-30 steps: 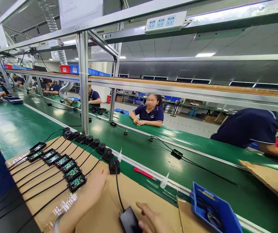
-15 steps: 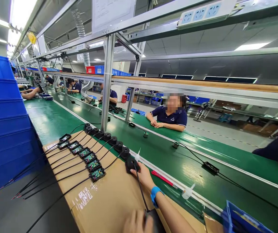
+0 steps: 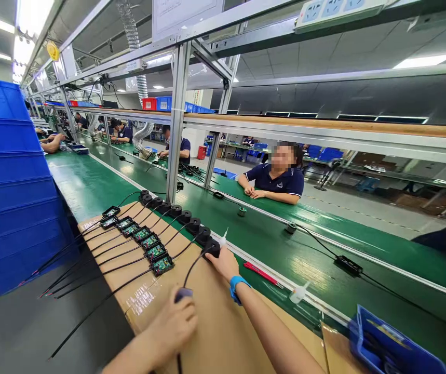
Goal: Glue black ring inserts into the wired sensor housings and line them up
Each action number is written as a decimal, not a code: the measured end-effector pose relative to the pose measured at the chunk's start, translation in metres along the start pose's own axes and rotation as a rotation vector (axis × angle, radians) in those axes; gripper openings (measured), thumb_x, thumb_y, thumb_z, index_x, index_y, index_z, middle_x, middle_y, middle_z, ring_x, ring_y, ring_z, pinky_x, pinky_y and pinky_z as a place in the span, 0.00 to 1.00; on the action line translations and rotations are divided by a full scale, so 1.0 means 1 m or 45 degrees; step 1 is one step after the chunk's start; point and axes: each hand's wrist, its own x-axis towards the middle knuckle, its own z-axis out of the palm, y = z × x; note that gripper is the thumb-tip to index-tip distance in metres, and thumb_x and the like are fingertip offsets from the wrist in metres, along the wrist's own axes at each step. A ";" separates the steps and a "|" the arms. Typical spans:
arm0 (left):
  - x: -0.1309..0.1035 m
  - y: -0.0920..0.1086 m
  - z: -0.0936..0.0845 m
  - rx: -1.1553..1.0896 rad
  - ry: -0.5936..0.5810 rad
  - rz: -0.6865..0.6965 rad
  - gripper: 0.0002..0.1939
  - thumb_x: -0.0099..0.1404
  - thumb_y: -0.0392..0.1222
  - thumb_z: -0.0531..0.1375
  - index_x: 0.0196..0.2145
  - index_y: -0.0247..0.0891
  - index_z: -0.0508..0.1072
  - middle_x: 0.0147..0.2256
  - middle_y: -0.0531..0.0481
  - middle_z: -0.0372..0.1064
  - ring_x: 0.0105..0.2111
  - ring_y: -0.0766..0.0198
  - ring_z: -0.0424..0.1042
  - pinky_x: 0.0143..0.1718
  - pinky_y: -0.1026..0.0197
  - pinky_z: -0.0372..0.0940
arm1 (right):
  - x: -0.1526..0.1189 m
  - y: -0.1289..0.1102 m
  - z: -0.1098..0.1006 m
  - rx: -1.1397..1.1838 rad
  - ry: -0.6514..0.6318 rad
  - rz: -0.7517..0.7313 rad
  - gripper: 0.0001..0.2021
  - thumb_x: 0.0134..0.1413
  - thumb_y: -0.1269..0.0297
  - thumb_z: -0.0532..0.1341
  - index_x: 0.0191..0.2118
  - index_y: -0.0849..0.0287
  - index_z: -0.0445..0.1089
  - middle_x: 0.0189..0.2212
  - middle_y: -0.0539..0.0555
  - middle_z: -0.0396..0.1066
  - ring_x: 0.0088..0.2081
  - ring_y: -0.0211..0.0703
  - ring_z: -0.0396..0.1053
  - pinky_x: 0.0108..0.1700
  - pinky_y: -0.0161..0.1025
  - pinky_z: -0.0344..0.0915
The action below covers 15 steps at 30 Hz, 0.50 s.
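My right hand, with a blue band at the wrist, grips a black round cable-end part at the near end of a row of similar black round parts. A black cable runs from it to a dark housing. My left hand is closed around that housing and covers most of it, above the cardboard. Beyond my left hand lie several open black housings with green circuit boards, each cabled to a round part.
Brown cardboard covers the near bench. Red-handled tweezers and a white nozzle lie by the rail. A blue bin stands at right, stacked blue crates at left. Across the green belt sits a person.
My left hand has moved left and forward with the dark housing, swinging the cable over. My right hand has brought the round part closer against the row. The view has shifted slightly.
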 end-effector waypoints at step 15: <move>-0.036 -0.062 -0.075 0.022 -0.468 -0.988 0.27 0.64 0.21 0.47 0.54 0.42 0.69 0.52 0.42 0.73 0.51 0.53 0.75 0.48 0.55 0.68 | -0.007 -0.013 -0.001 0.146 0.042 -0.038 0.18 0.63 0.57 0.62 0.53 0.61 0.67 0.50 0.57 0.70 0.48 0.47 0.71 0.50 0.50 0.71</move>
